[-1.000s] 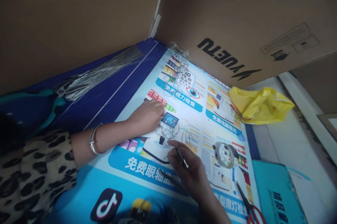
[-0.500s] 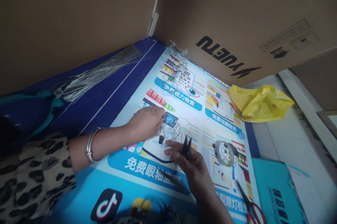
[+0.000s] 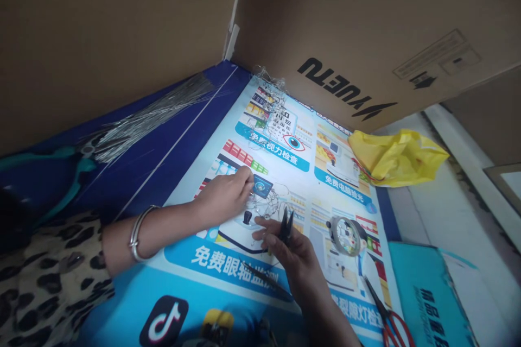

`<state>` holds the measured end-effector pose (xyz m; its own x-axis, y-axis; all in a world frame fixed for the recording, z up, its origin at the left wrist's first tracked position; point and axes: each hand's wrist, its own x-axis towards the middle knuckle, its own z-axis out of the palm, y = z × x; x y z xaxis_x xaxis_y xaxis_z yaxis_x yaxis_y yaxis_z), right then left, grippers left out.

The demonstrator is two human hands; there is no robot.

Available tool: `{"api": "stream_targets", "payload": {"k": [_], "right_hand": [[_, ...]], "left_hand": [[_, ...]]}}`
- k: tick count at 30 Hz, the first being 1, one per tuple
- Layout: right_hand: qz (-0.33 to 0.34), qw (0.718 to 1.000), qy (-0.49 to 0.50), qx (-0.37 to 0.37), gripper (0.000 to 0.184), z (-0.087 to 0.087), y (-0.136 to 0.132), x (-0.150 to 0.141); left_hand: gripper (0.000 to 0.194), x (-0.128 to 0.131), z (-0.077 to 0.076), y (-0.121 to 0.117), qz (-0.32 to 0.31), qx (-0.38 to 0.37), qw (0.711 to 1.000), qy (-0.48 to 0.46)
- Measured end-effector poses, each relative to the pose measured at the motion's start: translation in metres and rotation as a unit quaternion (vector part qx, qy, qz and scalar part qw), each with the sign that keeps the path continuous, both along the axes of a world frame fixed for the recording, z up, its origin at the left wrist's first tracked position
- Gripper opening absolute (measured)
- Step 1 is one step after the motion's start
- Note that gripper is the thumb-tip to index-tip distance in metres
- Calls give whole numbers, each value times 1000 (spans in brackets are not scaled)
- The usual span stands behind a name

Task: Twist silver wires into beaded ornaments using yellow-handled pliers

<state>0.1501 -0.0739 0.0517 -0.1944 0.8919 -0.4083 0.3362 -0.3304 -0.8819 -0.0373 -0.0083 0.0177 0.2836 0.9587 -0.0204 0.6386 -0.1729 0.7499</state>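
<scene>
Far left: a bundle of straight wires (image 3: 150, 113) is lying slantwise, teal-handled pliers (image 3: 86, 162) sitting at its near end. Left hand (image 3: 228, 195) is resting on the printed sheet (image 3: 134, 298), fingers sitting curled and narrow; fingertips are hiding, so cannot tell whether they are pinching anything. Bent wire (image 3: 268, 203) is lying just right of that hand and on the far side of the right fingers, between the two hands; left is looking nearer. Its long axis is seeming to run left to right, but thin loops are blurring into the print. Right hand (image 3: 295, 257) is holding small pliers (image 3: 287, 222), tips standing slightly apart and pointing far, free fingers pointing left toward the wire. Further right: a tape roll (image 3: 334, 234) is lying near scissors (image 3: 382, 311).
</scene>
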Motion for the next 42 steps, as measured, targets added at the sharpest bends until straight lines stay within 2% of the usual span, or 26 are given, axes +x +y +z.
{"api": "stream_targets", "payload": {"k": [6,15,19,28,36,42], "right_hand": [[-24,999,25,-21,29,1,-1,-3],[-75,988,128,-44,22,-15,-8,-6],[-63,991,114,-41,21,-13,-9,-6],[-59,990,125,-40,22,-19,-9,-2],[-57,993,95,-42,25,-13,-8,-5],[-52,994,93,-35,34,-17,-7,-5]], "left_hand": [[8,2,-1,-1,15,-10,998,-65],[11,4,-2,-7,42,-95,978,-179],[12,5,-1,-9,54,-138,967,-208],[12,5,0,-10,47,-177,950,-252],[18,7,12,-16,67,-247,918,-302],[15,8,4,-20,55,-223,924,-307]]}}
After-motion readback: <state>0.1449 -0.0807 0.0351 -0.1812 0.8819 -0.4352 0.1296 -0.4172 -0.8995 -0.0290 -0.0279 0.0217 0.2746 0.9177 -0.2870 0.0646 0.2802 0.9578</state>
